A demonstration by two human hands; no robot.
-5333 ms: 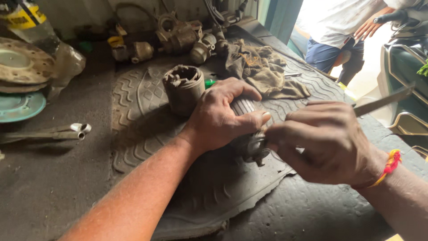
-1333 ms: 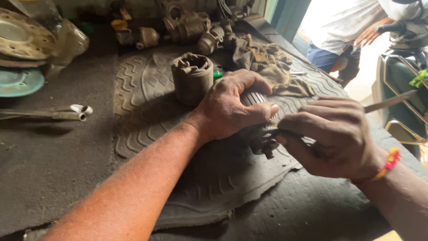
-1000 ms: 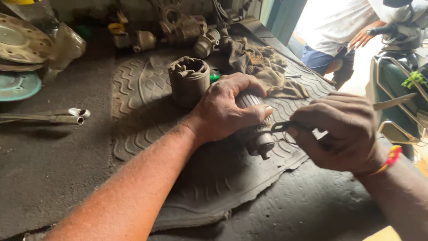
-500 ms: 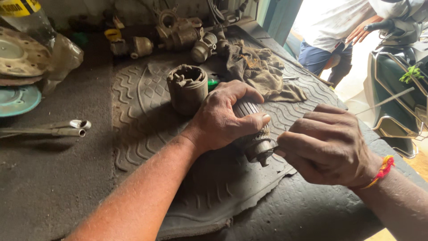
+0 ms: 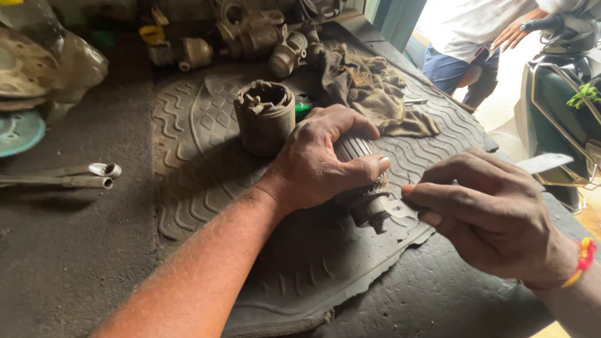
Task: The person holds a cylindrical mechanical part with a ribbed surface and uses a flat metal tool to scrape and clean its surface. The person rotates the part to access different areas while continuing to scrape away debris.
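At the far left edge a teal disc (image 5: 19, 131) and a pair of metal tubes (image 5: 75, 176) lie on the grimy bench (image 5: 69, 263). Just right of them the ribbed rubber mat (image 5: 206, 156) begins, with an open cylindrical motor housing (image 5: 265, 119) standing upright on it in the upper middle of the frame. The left hand (image 5: 319, 159) is closed over a grooved motor armature (image 5: 360, 184) lying on its side at the centre of the mat, thumb along its top. To the right, the right hand (image 5: 494, 219) pinches a thin flat metal blade (image 5: 543, 163), whose tip meets the armature's lower end. A dirty rag (image 5: 375, 91) lies above, and another person (image 5: 469, 44) stands by a scooter (image 5: 563, 94) at the upper right.

Half a second ago the right hand was tight against the armature; now its fingers sit slightly back, the blade tip showing at the part's end, which looks like a stroke of scraping. Five seconds back both hands held much as now.
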